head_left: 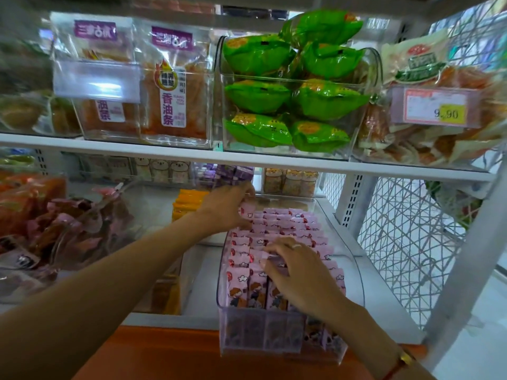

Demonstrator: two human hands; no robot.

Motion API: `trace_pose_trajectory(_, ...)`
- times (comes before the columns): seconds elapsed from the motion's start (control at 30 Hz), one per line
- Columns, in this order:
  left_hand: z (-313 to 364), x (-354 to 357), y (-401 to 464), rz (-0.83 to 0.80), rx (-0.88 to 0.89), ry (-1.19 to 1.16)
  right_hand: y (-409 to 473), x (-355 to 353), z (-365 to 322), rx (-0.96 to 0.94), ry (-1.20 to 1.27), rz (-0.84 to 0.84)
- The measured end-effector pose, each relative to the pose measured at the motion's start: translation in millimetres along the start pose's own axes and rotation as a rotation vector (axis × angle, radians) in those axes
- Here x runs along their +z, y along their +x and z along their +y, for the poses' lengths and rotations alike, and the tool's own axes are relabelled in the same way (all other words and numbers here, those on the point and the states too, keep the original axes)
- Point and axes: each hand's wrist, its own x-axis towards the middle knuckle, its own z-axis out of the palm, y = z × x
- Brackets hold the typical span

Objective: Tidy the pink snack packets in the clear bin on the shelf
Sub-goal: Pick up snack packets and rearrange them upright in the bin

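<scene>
We think the pink snack packets [277, 237], standing in rows in the clear bin [354, 272] on the shelf [389, 305], are light, thin and crinkly, so our left hand [227, 207] pinches one by its top edge at the back while our right hand [296, 272] rests loosely on the front rows.

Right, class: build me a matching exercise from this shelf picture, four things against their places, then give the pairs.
Things:
1 left hand
2 right hand
3 green packets
4 price tag

Places:
A upper shelf, middle bin
B far end of the pink packets
C upper shelf, right bin front
D on the packets near the clear bin front

Pairs: 1-B, 2-D, 3-A, 4-C
</scene>
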Motion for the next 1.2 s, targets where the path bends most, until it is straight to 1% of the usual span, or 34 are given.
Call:
trace_pose_trajectory(0.07, 0, -2, 4, -0.018, -0.008, 0.084, 0, 0, 0, 0.003, 0.002, -0.003)
trace_pose_trajectory(0.13, 0, -7, 6, -0.092, -0.013, 0.173, 1, 0, -1, 0.003, 0.011, -0.006)
trace_pose_trajectory(0.27, 1, -9, 8, -0.229, -0.004, 0.222, 1, -2, -2, -0.001, 0.036, -0.016)
trace_pose_trajectory(0.3, 1, -10, 7, -0.234, 0.011, 0.214, 0, -3, -2, -0.004, 0.038, -0.013)
trace_pose_trajectory(0.4, 1, -13, 4, -0.166, 0.056, 0.181, -1, -5, -2, -0.019, 0.025, 0.016)
trace_pose_trajectory(0.43, 2, -14, 3, -0.169, 0.066, 0.187, -1, -5, -3, -0.03, 0.008, 0.037)
trace_pose_trajectory(0.53, 8, -12, 5, -0.299, 0.099, 0.3, -2, -6, -7, -0.057, -0.051, 0.109)
trace_pose_trajectory(0.6, 14, -10, 7, -0.361, 0.086, 0.385, -2, -6, -8, -0.062, -0.057, 0.118)
trace_pose_trajectory(0.7, 18, -10, 8, -0.32, 0.091, 0.415, -4, -3, -7, -0.043, -0.013, 0.09)
trace_pose_trajectory(0.77, 17, -11, 6, -0.272, 0.093, 0.379, -5, -2, -6, -0.032, 0.0, 0.081)
trace_pose_trajectory(0.83, 9, -11, 0, -0.182, 0.079, 0.26, -5, -2, -5, -0.033, -0.009, 0.078)
trace_pose_trajectory(0.9, 0, -10, -8, -0.036, 0.028, 0.064, -4, -2, -3, -0.047, -0.036, 0.073)
trace_pose_trajectory(1.0, -4, -8, -24, 0.239, -0.082, -0.304, -3, -1, -3, -0.048, -0.041, 0.068)
trace_pose_trajectory(1.07, 0, -8, -38, 0.377, -0.149, -0.577, -3, -2, -3, -0.043, -0.034, 0.064)
trace_pose_trajectory(1.13, 6, -13, -56, 0.496, -0.155, -0.791, -3, -3, -3, -0.048, -0.025, 0.054)
trace_pose_trajectory(1.2, 15, -23, -76, 0.6, -0.121, -0.948, -3, -6, -6, -0.053, -0.013, 0.052)
